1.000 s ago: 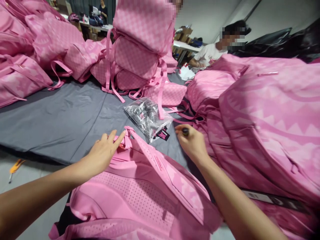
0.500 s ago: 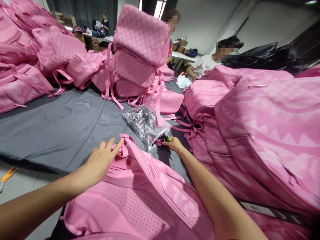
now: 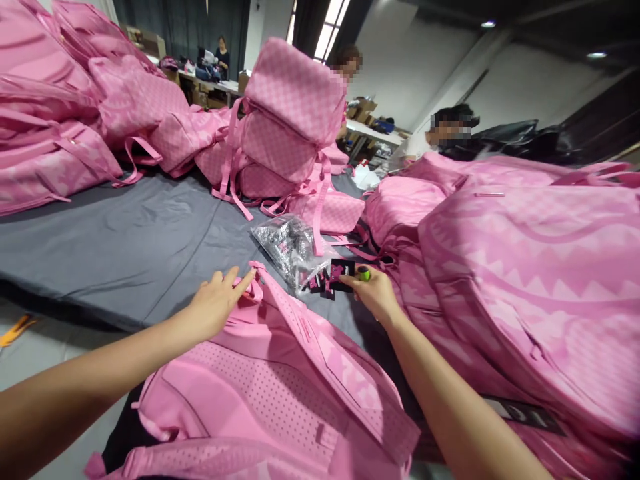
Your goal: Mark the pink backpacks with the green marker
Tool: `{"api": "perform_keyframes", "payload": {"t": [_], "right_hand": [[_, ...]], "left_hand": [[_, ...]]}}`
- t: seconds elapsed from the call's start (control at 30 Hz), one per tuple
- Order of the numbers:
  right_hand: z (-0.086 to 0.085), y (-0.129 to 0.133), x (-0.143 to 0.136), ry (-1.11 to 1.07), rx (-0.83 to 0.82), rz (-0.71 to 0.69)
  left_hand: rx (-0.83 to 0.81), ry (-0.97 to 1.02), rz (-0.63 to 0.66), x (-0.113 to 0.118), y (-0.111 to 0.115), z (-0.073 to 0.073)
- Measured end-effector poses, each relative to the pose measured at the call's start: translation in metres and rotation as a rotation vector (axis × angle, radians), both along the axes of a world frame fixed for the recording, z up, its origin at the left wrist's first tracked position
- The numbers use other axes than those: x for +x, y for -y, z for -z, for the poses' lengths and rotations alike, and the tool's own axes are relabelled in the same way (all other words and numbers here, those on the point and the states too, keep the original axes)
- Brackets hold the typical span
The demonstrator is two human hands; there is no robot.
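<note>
A pink backpack [image 3: 285,373] lies in front of me with its dotted back panel facing up. At the strap's far end, my left hand [image 3: 216,301] pinches the shoulder strap [image 3: 295,320] with thumb and forefinger, the other fingers loosely spread. My right hand [image 3: 373,292] grips a black hang tag [image 3: 342,272] with a pink figure on it. A small bright green object [image 3: 363,273] also sits in that hand; its kind is unclear. Beside the tag, more black tags [image 3: 320,285] lie at the mouth of a clear plastic bag [image 3: 285,243].
Checked pink backpacks [image 3: 285,140] stand behind the bag on the grey-covered table [image 3: 150,247]. Pink backpacks are heaped on the left [image 3: 60,133] and large ones crowd the right [image 3: 510,267]. An orange-handled tool [image 3: 17,330] lies lower left. Several people are farther back.
My right hand has moved right and slightly up, drawing the black tag away from the plastic bag. My left hand stays at the strap. The view has shifted slightly.
</note>
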State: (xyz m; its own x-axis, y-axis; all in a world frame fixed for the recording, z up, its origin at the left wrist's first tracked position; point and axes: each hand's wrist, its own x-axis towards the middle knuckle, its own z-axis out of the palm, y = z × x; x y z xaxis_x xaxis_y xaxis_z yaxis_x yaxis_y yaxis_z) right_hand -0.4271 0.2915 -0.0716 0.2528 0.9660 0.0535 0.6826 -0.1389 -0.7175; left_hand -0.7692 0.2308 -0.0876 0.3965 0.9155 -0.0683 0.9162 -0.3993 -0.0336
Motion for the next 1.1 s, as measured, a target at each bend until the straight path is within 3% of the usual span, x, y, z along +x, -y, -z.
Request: {"api": "perform_keyframes", "payload": {"t": [0.13, 0.2, 0.27, 0.4, 0.53, 0.7, 0.9, 1.1], "right_hand": [[-0.043, 0.046, -0.061, -0.146, 0.068, -0.295], [-0.053, 0.064, -0.091, -0.157, 0.093, -0.464], [-0.056, 0.076, -0.116, -0.031, 0.152, -0.538], [-0.046, 0.082, -0.154, 0.359, 0.158, -0.582], [-0.029, 0.082, -0.175, 0.589, 0.055, -0.708], [-0.019, 0.079, -0.184, 0.718, -0.064, -0.790], [-0.014, 0.062, -0.204, 0.883, -0.223, -1.058], [0.000, 0.069, -0.221, 0.994, -0.204, -1.031]], "left_hand": [[-0.107, 0.214, -0.009, -0.007, -0.001, -0.002], [-0.146, 0.377, -0.054, -0.015, 0.003, 0.000], [-0.148, 0.545, -0.148, -0.027, 0.011, 0.008], [-0.231, 0.797, -0.330, -0.049, 0.035, 0.036], [-0.156, 0.877, -0.317, -0.054, 0.052, 0.059], [-0.039, 0.913, -0.244, -0.053, 0.060, 0.067], [-0.014, 0.925, -0.197, -0.060, 0.062, 0.075], [0.026, 0.883, -0.223, -0.059, 0.064, 0.091]]}}
